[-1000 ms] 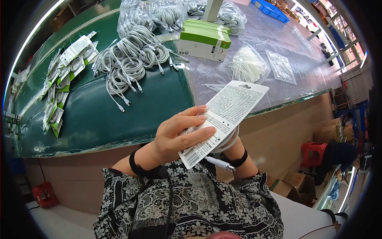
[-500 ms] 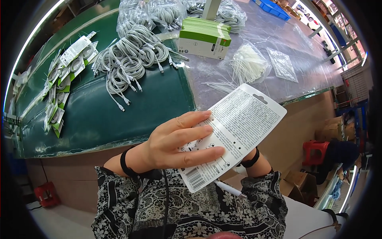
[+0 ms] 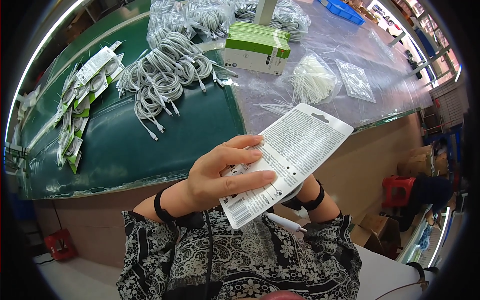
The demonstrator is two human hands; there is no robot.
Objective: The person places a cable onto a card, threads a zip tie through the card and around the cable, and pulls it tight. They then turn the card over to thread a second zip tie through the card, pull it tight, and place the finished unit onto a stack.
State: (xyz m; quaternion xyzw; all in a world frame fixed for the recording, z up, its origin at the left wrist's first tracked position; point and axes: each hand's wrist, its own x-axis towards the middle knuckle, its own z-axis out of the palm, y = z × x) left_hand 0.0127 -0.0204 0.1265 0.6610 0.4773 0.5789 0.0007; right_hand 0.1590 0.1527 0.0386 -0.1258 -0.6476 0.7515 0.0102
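Observation:
A white printed packaging card (image 3: 300,145) with a hang slot is tilted in front of my body, its text side facing up. My left hand (image 3: 225,170) grips it from the left, fingers stretched across its lower half and thumb out of sight. Behind the card, at its right edge, my right hand (image 3: 306,186) is mostly covered; only the part by the wrist shows, and its fingers are hidden. A white cable plug (image 3: 284,221) with a metal tip sticks out beneath the card's lower edge.
Coiled white cables (image 3: 162,75) lie on the green mat (image 3: 200,130). Carded cables (image 3: 82,100) are heaped at left. A stack of green-and-white cards (image 3: 256,50) stands at the back beside bagged cables (image 3: 210,17). White cable ties (image 3: 315,80) spill from a bag at right.
The card has shifted slightly left and its lower end has risen, with my left hand moving along. The cable plug below it has moved up and left a little.

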